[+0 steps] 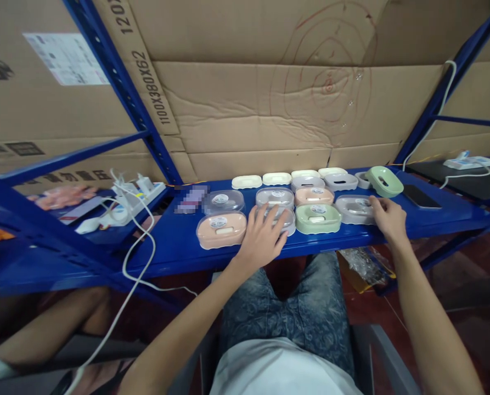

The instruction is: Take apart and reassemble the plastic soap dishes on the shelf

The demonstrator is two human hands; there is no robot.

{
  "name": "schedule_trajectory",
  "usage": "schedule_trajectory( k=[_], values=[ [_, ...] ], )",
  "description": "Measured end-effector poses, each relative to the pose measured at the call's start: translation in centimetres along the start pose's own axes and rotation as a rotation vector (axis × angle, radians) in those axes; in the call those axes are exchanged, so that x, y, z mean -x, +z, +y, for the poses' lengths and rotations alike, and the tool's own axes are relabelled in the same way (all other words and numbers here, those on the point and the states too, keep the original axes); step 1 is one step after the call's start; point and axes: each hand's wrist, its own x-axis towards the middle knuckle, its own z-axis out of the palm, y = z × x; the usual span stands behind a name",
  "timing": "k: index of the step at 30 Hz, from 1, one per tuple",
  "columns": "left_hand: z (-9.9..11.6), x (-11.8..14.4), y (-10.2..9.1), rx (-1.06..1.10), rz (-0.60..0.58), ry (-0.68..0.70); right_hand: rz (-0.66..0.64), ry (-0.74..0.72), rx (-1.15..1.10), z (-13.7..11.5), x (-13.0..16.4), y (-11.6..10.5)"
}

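Note:
My left hand [265, 230] lies with fingers spread over a grey soap box [288, 219] under a clear lid. At the front right, my right hand [388, 216] grips the end of another grey soap box [354, 208]; part of its fingers is hidden. Between them sits a green soap box [317, 218] with a clear lid and round sticker. A pink soap box [222, 227] stands just left of my left hand. Behind this row are a second pink soap box [314, 196], a clear-lidded one [275, 196] and a clear-lidded grey one [223, 201].
Pale cream oval pieces [247, 181] line the back of the blue shelf [170, 241]. A green slotted tray [385, 181] leans near a dark phone [420, 196] at right. A power strip [133, 203] with white cables lies left. Cardboard [245, 99] stands behind; another person's arm [51, 323] shows lower left.

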Motion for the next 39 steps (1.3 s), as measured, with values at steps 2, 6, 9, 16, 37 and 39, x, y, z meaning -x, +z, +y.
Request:
schedule_trajectory(
  k=[2,6,9,16,37,39],
  values=[
    [0.1,0.1,0.1,0.002,-0.004,0.001,0.003,0.007,0.007,0.0,0.4,0.1],
    [0.2,0.3,0.1,0.001,-0.004,-0.002,-0.023,0.004,0.004,0.0,0.5,0.2],
    [0.2,0.4,0.1,0.012,0.008,-0.007,-0.067,-0.011,-0.017,0.1,0.2,0.0],
    [0.1,0.5,0.0,0.058,0.016,-0.043,-0.11,-0.027,-0.022,0.6,-0.2,0.4],
    [-0.2,1.6,-1.2,0.24,0.154,-0.044,-0.041,-0.124,0.563,3.8,-14.1,-0.1],
    [-0.2,1.6,-1.2,0.254,0.18,-0.022,-0.017,-0.18,0.58,5.0,-14.9,0.6]
  ],
)
